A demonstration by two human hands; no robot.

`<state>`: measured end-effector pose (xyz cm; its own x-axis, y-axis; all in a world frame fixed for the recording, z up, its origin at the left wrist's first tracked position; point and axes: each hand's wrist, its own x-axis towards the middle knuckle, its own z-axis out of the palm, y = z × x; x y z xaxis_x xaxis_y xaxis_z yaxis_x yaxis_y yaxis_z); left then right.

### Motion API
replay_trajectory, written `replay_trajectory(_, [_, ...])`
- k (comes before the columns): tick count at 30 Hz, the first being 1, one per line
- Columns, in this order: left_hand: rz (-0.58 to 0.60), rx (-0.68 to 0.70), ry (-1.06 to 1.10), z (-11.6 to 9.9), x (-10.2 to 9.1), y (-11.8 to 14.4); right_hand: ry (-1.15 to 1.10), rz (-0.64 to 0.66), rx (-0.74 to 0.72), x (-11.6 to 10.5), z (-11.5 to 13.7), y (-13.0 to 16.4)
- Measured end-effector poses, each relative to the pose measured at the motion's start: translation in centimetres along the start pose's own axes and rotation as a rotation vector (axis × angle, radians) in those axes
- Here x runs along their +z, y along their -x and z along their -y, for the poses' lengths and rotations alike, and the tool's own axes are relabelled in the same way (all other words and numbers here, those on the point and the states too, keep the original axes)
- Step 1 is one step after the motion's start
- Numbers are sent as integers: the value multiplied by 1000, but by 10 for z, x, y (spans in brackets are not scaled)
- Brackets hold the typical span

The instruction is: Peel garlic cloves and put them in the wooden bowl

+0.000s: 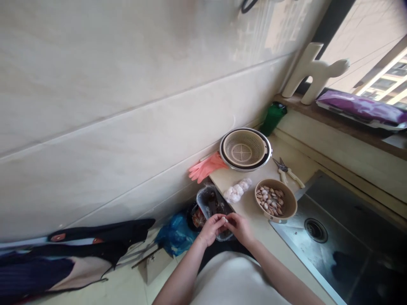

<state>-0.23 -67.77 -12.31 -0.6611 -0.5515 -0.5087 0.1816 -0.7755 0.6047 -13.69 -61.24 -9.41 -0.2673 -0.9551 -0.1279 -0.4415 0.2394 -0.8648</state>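
Two bare hands, left hand (212,228) and right hand (241,228); one tan bowl of garlic cloves (276,206); one beige plastic colander (244,149); one pair of scissors (287,171); two whole white garlic bulbs (237,191).

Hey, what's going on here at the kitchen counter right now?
A person stands at the counter, both hands together over a clear plastic container. The left hand and right hand pinch a small white piece, apparently a garlic clove, between the fingertips. Beside them lie garlic bulbs and a tan bowl of cloves. Further back are a colander, scissors and pink gloves; the sink is on the right.
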Motion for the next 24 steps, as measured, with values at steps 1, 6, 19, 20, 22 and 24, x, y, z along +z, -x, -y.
replay_trajectory(1, [-6, -18, -7, 5, 0, 3, -6, 37, 20, -1, -3, 5])
replay_trajectory(6, [24, -78, -21, 14, 11, 11, -150, 108, 153, -13, 2, 25])
replay_trajectory(19, [196, -80, -13, -27, 129, -16, -594, -216, 164, -112, 43, 35])
replay_trajectory(20, [204, -89, -46, -30, 142, -21, -576, -242, 145, -120, 43, 35])
replay_trajectory(22, [215, -114, -87, -35, 164, -29, -502, -303, 137, -133, 41, 35])
replay_trajectory(24, [231, -136, -93, -35, 183, -35, -429, -368, 141, -145, 37, 34])
